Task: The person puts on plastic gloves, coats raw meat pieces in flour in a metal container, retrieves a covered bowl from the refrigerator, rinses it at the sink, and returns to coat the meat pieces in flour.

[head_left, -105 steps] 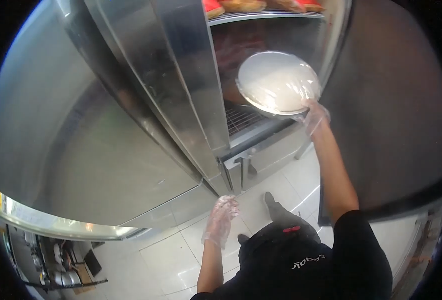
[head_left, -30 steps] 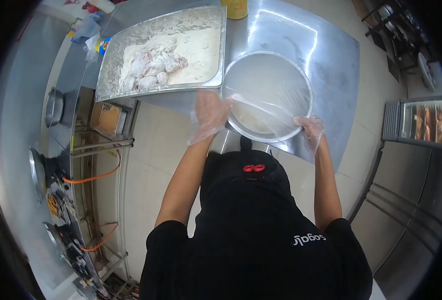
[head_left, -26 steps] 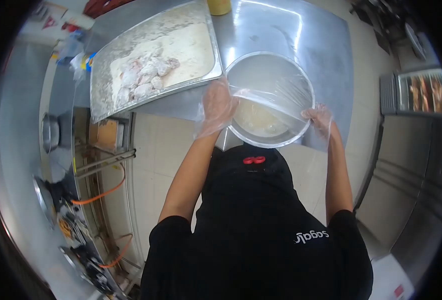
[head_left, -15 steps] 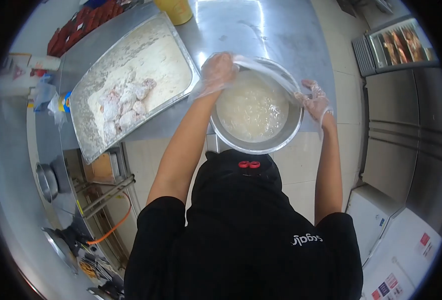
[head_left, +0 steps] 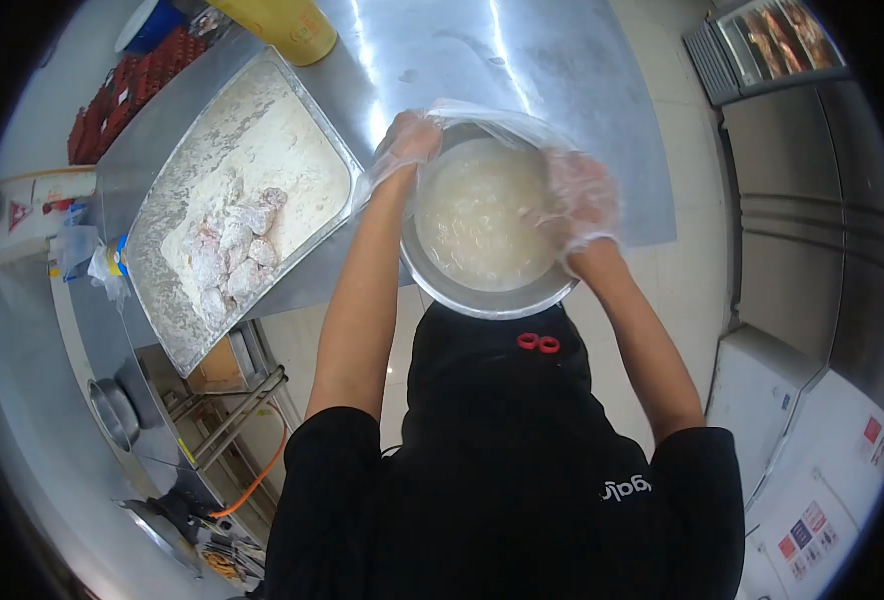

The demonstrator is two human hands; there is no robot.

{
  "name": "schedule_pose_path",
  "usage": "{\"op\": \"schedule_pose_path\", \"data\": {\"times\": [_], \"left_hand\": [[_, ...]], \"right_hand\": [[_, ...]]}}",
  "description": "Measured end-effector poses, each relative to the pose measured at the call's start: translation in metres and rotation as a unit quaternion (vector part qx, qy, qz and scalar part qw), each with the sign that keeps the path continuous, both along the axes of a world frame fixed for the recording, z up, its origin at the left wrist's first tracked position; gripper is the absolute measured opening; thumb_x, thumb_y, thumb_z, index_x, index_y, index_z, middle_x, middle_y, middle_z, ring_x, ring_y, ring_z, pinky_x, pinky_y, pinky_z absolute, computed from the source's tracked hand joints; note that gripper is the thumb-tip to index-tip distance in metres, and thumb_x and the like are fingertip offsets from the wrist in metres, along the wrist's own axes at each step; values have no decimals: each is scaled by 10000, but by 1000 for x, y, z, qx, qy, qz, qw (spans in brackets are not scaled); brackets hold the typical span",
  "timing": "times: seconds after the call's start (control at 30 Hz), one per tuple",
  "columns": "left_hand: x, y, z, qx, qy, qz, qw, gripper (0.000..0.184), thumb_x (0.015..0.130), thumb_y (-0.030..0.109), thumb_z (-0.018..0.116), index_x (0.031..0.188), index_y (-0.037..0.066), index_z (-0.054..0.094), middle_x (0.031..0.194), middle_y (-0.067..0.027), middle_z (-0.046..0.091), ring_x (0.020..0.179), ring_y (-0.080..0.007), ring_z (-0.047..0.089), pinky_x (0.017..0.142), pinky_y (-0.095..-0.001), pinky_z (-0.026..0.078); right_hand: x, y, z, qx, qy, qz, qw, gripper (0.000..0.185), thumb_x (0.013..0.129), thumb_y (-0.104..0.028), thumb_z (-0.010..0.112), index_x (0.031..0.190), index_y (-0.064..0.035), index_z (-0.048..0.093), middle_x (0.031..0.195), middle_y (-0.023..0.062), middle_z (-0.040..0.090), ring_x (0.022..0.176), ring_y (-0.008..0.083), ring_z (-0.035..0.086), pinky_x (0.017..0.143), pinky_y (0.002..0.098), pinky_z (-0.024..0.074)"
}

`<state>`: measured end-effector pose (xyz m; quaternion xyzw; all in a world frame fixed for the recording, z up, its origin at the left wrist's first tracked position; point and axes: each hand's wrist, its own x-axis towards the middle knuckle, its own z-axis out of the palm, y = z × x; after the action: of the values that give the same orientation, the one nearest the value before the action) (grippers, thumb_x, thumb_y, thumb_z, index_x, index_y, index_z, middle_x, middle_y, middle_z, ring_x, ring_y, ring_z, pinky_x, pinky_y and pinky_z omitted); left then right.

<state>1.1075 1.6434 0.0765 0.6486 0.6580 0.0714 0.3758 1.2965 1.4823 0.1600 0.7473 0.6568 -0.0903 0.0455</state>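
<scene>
Evidently, the metal bowl (head_left: 492,302), at the centre of the frame, holds a pale, cloudy liquid (head_left: 487,215) beneath a plastic film (head_left: 502,122) bunched along its far rim. The gloved left hand (head_left: 412,140), at upper centre, appears to have its grip closed on the film's left end; the right hand (head_left: 584,200) lies over the bowl's right side, too blurred for its grip to be told. Slack film could sag into the liquid if either end slips, and an uneven tug on film clinging to the rim could tilt the bowl and slop its contents. The lower rim reaches the near edge of the tabletop (head_left: 592,80), close to the apron (head_left: 502,390), so a pull toward the body seems the riskier direction. At left, the tray (head_left: 157,260) bearing flour-coated pieces (head_left: 232,245) stands just beside the left forearm; drips or trailing film there could clump the flour. Room for moving appears greatest toward the upper centre and upper right, beyond the bowl, with the yellow container (head_left: 307,35) bounding it at upper left.
</scene>
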Motion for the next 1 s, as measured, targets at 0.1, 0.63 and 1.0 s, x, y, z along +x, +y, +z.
{"op": "schedule_pose_path", "data": {"times": [0.1, 0.63, 1.0], "left_hand": [[3, -4, 11, 24, 2, -32, 999, 381, 871, 338, 533, 1006, 16, 684, 997, -240, 671, 954, -400, 651, 826, -457, 513], [20, -50, -3, -15, -151, 29, 988, 414, 841, 375, 683, 1083, 39, 671, 881, -118, 687, 762, -203, 633, 697, -371, 491], [52, -80, -16, 27, -117, 105, 987, 271, 849, 264, 682, 1027, 61, 662, 819, -50, 646, 690, -141, 556, 646, -310, 466]], "right_hand": [[-28, 2, -26, -98, -115, 56, 987, 474, 837, -365, 646, 1258, -183, 526, 1157, 63, 558, 1147, 239, 509, 876, 394, 460], [4, -38, -62, -94, -47, 241, 965, 344, 917, -104, 452, 1233, -119, 585, 1150, 120, 615, 1111, 256, 568, 906, 364, 487], [187, -99, -42, 193, 280, -5, 940, 332, 915, -306, 533, 1116, -52, 604, 973, 175, 616, 810, 342, 600, 772, 421, 490]]}}
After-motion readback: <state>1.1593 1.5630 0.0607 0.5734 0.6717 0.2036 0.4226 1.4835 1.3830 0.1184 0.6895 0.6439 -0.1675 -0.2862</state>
